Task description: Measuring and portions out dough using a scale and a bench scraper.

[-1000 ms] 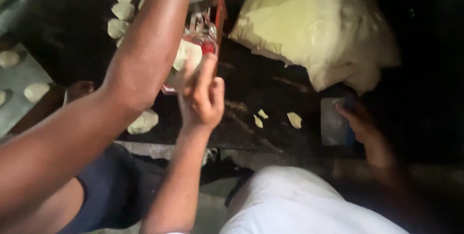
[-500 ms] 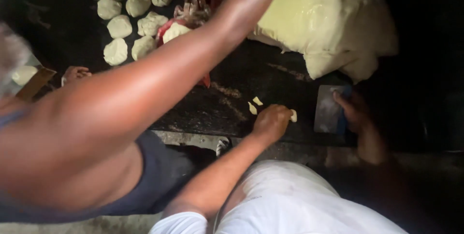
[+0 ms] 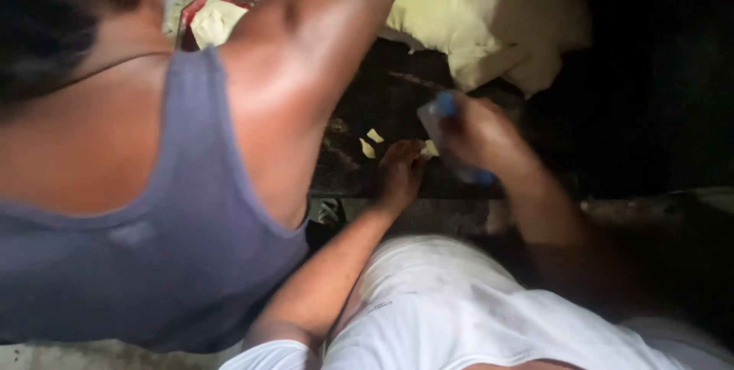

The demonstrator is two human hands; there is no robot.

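Two hands gathering dough scraps on a dark table, a co-worker leaning across.

A co-worker in a grey vest [image 3: 153,248] fills the left of the view, one arm stretched over the dark table [image 3: 382,102] towards the big pale mound of dough [image 3: 489,18] at the far side. The right hand [image 3: 478,137] is clamped on a flat scraper [image 3: 443,110] with blue at its ends, blurred, just in front of the mound. The left hand [image 3: 397,171] lies palm down with fingers together, touching one of the small dough scraps [image 3: 371,142] near the table's front edge. The dough looks soft, sticky and light in small bits, likely best pinched from the side or lifted with the scraper's edge.
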